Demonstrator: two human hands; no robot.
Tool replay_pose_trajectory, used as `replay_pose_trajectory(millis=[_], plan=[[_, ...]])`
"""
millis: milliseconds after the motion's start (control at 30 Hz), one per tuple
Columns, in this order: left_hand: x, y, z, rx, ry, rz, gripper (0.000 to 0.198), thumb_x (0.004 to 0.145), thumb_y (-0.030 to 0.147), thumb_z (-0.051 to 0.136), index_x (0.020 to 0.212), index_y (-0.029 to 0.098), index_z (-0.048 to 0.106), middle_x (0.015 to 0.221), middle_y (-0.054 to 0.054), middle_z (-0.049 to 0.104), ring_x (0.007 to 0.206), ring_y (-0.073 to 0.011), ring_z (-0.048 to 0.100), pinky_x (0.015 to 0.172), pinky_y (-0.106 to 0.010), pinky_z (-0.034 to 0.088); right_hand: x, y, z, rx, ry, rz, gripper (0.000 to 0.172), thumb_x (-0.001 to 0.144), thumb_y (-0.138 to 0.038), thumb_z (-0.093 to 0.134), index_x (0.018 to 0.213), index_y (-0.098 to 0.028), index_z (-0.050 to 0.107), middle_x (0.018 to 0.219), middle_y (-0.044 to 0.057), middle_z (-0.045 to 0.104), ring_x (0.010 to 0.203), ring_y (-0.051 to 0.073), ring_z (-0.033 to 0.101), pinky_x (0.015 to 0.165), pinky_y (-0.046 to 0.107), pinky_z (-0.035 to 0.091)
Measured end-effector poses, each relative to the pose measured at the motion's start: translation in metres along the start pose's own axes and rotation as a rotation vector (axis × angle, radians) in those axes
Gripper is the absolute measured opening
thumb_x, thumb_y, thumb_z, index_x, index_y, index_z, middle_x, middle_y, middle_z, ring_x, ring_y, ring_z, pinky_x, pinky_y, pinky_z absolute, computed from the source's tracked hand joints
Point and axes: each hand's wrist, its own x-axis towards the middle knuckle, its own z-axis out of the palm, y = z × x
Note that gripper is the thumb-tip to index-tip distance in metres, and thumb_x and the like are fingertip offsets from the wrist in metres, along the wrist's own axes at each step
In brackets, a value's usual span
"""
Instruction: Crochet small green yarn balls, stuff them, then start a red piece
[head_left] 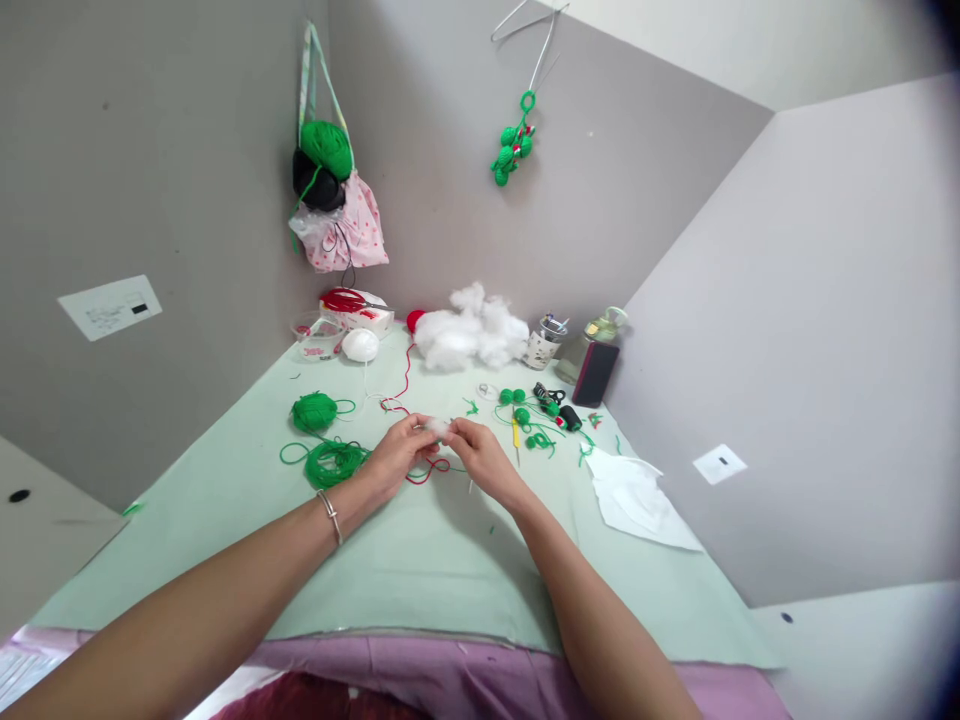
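Over the middle of the table, my left hand (401, 455) and my right hand (480, 455) meet, fingertips pinched together. Between them is a small tuft of white fiberfill stuffing (439, 427), with both hands gripping it. Any small piece behind the fingers is hidden. Red yarn (429, 472) loops on the table under my hands and trails up to a red yarn ball (414, 320). Just left of my left hand lies a loose coil of green yarn (334, 463), with a green yarn ball (313, 411) beyond it.
A heap of fiberfill (472, 332) sits against the wall. Red-handled scissors (349, 301) rest on a box behind a white yarn ball (361, 345). Rightward are green crocheted balls (523, 415), a yellow crochet hook (516, 433), a pen cup (544, 345), a phone (596, 374) and white sheeting (637, 500).
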Motion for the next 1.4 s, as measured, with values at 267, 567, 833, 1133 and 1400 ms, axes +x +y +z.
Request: replay_pose_trajectory(millis=[267,567,833,1133,1400], plan=[[0.004,0.0,-0.002,0.135,0.101,0.14,0.028,0.096,0.032,0.067,0.119,0.016,0.064,0.114,-0.008,0.069,0.097,-0.0216,0.068,0.085,-0.042,0.059,-0.001,-0.004,0.014,0.162,0.039,0.064,0.029,0.083,-0.047,0.057,0.07,-0.021,0.056,0.059,-0.005,0.04,0.056,0.012,0.032,0.054,0.026,0.026],[-0.013,0.014,0.009,0.034,0.046,0.196,0.025,0.079,0.031,0.077,0.096,0.021,0.061,0.087,0.0,0.068,0.084,-0.0171,0.065,0.082,-0.031,0.05,0.007,0.004,0.012,0.147,0.139,0.076,0.037,0.074,-0.054,0.063,0.061,-0.022,0.05,0.054,-0.006,0.044,0.052,0.01,0.031,0.051,0.026,0.025],[-0.009,0.017,0.001,0.019,-0.012,0.13,0.026,0.079,0.036,0.076,0.096,0.02,0.066,0.073,0.001,0.067,0.074,-0.016,0.063,0.075,-0.03,0.049,-0.001,0.006,0.008,-0.027,0.155,0.037,0.026,0.079,-0.038,0.065,0.061,-0.021,0.055,0.052,-0.008,0.035,0.054,0.011,0.028,0.053,0.027,0.021],[0.003,0.0,-0.001,0.124,0.147,0.194,0.028,0.097,0.033,0.066,0.117,0.015,0.066,0.115,-0.008,0.069,0.097,-0.0216,0.068,0.085,-0.042,0.059,-0.005,0.002,0.015,-0.013,0.041,0.002,0.023,0.083,-0.036,0.062,0.067,-0.022,0.053,0.055,-0.006,0.043,0.055,0.012,0.034,0.053,0.026,0.024],[-0.008,0.009,0.006,-0.015,0.167,0.212,0.017,0.083,0.028,0.073,0.087,0.02,0.059,0.075,0.002,0.066,0.074,-0.0157,0.062,0.075,-0.029,0.05,0.003,0.002,0.019,0.067,0.127,0.04,0.028,0.082,-0.046,0.058,0.068,-0.022,0.051,0.055,-0.007,0.038,0.052,0.011,0.03,0.05,0.026,0.024]])
